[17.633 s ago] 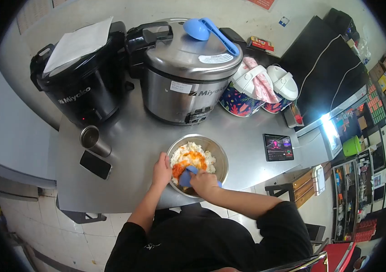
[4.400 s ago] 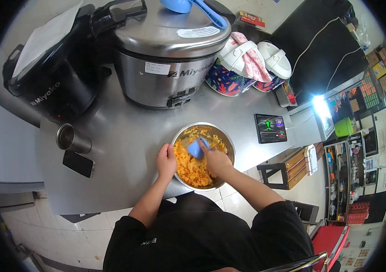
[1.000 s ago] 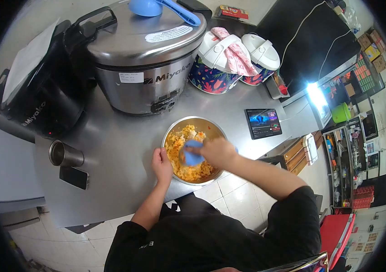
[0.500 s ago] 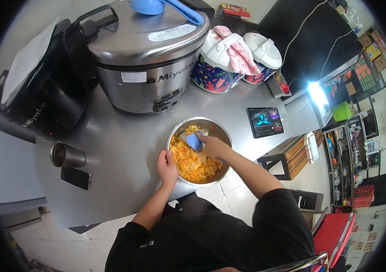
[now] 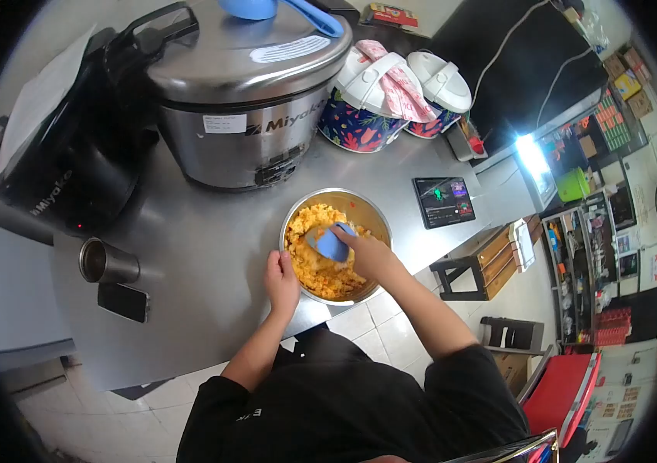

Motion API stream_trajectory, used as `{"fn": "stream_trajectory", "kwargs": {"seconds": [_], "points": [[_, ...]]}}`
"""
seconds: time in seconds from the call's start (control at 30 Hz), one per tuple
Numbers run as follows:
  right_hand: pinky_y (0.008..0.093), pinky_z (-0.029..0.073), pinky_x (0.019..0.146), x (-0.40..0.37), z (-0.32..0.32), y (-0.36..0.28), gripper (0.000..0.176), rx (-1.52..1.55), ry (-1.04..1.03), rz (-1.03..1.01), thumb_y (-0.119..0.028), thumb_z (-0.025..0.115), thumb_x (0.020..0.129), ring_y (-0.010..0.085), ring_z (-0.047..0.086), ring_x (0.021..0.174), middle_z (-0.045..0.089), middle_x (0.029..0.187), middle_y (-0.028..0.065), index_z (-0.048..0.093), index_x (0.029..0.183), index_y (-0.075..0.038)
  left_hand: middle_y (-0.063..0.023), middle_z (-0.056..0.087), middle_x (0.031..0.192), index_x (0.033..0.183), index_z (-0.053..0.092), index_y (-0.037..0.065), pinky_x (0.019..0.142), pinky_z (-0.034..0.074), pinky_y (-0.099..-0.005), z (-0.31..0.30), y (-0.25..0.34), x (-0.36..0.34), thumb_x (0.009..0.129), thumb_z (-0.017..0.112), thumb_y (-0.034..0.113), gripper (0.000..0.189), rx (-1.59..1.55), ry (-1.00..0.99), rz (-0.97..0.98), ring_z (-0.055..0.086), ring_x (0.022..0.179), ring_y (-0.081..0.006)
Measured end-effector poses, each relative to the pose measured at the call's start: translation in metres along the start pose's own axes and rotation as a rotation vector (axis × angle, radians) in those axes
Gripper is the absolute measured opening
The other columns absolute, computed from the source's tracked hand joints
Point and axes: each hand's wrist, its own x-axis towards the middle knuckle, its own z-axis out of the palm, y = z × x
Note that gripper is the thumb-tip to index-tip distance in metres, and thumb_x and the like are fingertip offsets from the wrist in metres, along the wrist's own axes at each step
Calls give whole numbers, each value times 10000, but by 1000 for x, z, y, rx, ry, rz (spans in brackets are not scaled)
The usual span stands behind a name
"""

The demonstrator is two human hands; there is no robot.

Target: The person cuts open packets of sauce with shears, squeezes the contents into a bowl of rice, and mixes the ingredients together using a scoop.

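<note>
A round metal mixing bowl (image 5: pixel 381 210) stands near the front edge of the steel table, holding crumbly yellow-orange food (image 5: pixel 309 266) that looks like seasoned rice. My right hand (image 5: pixel 369 253) is closed on a blue scoop (image 5: pixel 333 244), whose working end is down in the food. At the bowl's left side, my left hand (image 5: pixel 282 279) grips the rim with the thumb up and the fingers along the outer wall.
A large steel rice cooker (image 5: pixel 243 131) carries a blue ladle (image 5: pixel 313 17) on its lid. Left of it are a black cooker (image 5: pixel 74 170), a metal cup (image 5: pixel 108 261) and a phone (image 5: pixel 124 302). Patterned containers (image 5: pixel 363 123) and a tablet (image 5: pixel 444 203) are at the right.
My right hand has shifted slightly down with the scoop, and the food in the bowl has been pushed about. The left hand stays at the rim. The view has shifted a little.
</note>
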Motion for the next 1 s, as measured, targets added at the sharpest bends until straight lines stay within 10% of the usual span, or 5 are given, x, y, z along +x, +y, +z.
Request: {"fn": "stream_trajectory", "kwargs": {"seconds": [0.33, 0.4, 0.5, 0.7, 1.0], "points": [[393, 493, 735, -7, -5, -7, 616, -55, -158, -11, -77, 473, 770, 298, 619, 858, 628, 968, 136, 350, 1329, -302, -104, 483, 597, 778, 442, 18, 517, 371, -311, -12, -16, -12, 913, 460, 246, 266, -16, -59, 94, 452, 523, -190], [382, 489, 749, -13, -43, 3, 733, -113, -211, 63, -23, 510, 702, 296, 618, 857, 626, 974, 135, 312, 1349, -306, -104, 495, 606, 769, 474, 19, 532, 386, -294, -37, -11, -7, 908, 468, 284, 299, 162, -316, -48, 478, 549, -171], [396, 510, 688, 3, -50, 0, 732, -145, -79, 176, -10, 490, 722, 297, 635, 793, 629, 946, 149, 284, 1360, -302, -128, 517, 615, 763, 506, 25, 546, 405, -329, -31, -7, 54, 901, 471, 298, 307, -75, -150, -177, 515, 560, -231], [367, 532, 602, -6, -13, -25, 515, -367, 65, -99, -150, 472, 844, 251, 647, 737, 617, 862, 75, 361, 1315, -325, -182, 548, 696, 755, 494, 23, 585, 403, -418, 10, 10, 75, 888, 476, 263, 275, 229, -59, 145, 533, 655, -372], [344, 528, 582, 54, -48, 42, 604, -683, -38, -568, -160, 494, 818, 261, 646, 701, 619, 775, 88, 286, 1327, -410, -98, 409, 549, 714, 445, 11, 494, 339, -316, 6, 5, 62, 895, 483, 214, 275, 129, -139, 131, 367, 499, -163]]}}
